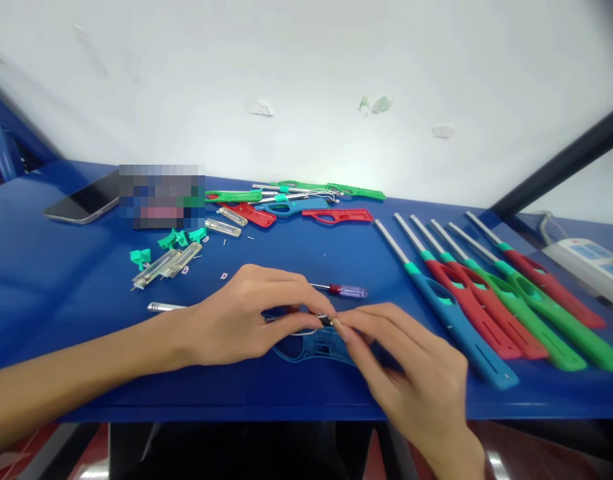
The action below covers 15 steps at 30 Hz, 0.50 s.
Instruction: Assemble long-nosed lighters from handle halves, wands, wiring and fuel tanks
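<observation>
My left hand (251,317) lies over a blue lighter shell (314,348) on the blue table (61,280), its fingers pinched at a small dark part and thin wire (325,321) above the shell. My right hand (411,373) meets it from the right, thumb and forefinger pinched on the same small part. A silver metal tube (164,307) sticks out to the left from under my left hand. A small screwdriver (344,290) with a red and clear handle lies just behind my fingers.
Several assembled long-nosed lighters (491,300) in blue, red and green lie in a row at the right. Loose shells (336,215), clear fuel tanks (166,263) and green triggers (181,237) lie at the back left. A phone (84,200) and a white power strip (586,263) sit at the edges.
</observation>
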Tool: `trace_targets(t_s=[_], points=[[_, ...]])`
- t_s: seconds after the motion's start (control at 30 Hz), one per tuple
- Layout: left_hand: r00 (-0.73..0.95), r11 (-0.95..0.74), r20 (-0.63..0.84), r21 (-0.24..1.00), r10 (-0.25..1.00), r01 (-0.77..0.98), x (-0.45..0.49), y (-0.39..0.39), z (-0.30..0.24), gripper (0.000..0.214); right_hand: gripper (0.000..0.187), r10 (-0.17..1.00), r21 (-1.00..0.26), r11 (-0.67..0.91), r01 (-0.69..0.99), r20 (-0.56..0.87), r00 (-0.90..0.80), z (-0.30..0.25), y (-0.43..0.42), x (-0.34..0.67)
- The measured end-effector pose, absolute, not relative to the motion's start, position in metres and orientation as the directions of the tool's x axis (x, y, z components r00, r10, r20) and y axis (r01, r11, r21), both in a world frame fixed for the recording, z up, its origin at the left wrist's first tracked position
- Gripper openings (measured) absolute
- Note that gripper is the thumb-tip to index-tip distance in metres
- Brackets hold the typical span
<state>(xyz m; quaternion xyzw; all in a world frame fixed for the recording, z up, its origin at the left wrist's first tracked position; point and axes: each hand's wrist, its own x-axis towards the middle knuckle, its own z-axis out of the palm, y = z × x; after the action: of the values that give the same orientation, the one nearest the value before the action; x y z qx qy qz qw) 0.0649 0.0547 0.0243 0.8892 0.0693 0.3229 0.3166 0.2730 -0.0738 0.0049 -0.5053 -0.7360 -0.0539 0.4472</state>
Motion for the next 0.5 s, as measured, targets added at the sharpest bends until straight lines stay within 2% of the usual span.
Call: trace_targets(t_s=[0.5], points=[[0.774, -0.8, 0.546, 0.594, 0.32, -0.088, 0.0648, 0.0553, 0.0225, 0.019, 0.008, 0.65, -0.293, 0.455, 0.841, 0.754, -0.09, 0.0055, -0.0715, 0.2718]])
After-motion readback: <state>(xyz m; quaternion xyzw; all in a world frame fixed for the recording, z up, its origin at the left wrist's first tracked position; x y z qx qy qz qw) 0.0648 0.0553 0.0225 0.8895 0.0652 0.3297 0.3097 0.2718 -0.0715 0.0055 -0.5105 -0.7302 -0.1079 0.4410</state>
